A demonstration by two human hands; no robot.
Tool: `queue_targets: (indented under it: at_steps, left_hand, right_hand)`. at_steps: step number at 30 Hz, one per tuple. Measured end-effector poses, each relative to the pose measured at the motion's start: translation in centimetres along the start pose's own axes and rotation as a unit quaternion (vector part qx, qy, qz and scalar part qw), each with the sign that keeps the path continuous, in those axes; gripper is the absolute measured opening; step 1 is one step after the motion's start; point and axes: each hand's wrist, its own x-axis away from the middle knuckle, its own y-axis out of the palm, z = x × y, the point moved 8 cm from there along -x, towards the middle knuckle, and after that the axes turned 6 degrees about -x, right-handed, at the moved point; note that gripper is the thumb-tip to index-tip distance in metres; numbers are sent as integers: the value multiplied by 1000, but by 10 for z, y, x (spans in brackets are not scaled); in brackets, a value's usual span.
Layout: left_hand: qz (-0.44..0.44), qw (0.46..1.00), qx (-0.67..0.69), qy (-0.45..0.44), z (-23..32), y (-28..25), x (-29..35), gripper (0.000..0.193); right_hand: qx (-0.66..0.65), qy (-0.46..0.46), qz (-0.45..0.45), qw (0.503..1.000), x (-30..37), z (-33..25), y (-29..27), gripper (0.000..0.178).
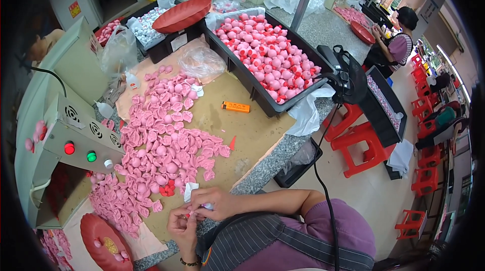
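My left hand (pixel 183 226), with a dark beaded bracelet at the wrist, pinches a small pink and red piece (pixel 188 215) at the table's near edge. Against it, my right hand (pixel 214 203) is closed round a small whitish-lilac thing (pixel 207 206), mostly covered by the fingers. Both hands meet at their fingertips. Just beyond them lie a white scrap (pixel 190 191) and a cluster of small red pieces (pixel 167 188). A wide heap of pink petal-like soft pieces (pixel 146 154), mixed with round pink balls, spreads over the board to their left.
A black crate (pixel 275 109) full of pink and red balls stands at the back. An orange box cutter (pixel 236 106) lies on the tan board. At left are a machine with buttons (pixel 81 134) and a red tray (pixel 90 240). A black cable (pixel 326 185) hangs at right, near red stools (pixel 366 147).
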Motion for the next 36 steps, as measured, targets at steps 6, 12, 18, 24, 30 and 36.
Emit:
queue_targets:
  at_steps: [6,12,18,24,30,36]
  left_hand:
    - [8,1000,7,-18,-3,-3,-1,19]
    - [27,1000,-6,-11,-7,-3,0,28]
    - [76,991,-57,97,14,2,5,30]
    - [87,993,-16,77,6,-8,3,24]
    - [51,998,-8,25,-9,-19,3,30]
    - [33,999,0,0,-5,-20,6,32]
  right_hand:
    - [-5,3,-4,1000,-1,-3,0,7]
    - [-11,37,6,999,1,9,-4,11]
    - [13,44,-2,999,-2,8,-4,15]
    - [18,44,-10,999,-2,9,-4,17]
    - [94,87,-83,988,-9,6,8,22]
    - [152,132,-156,967,-14,7,15,25]
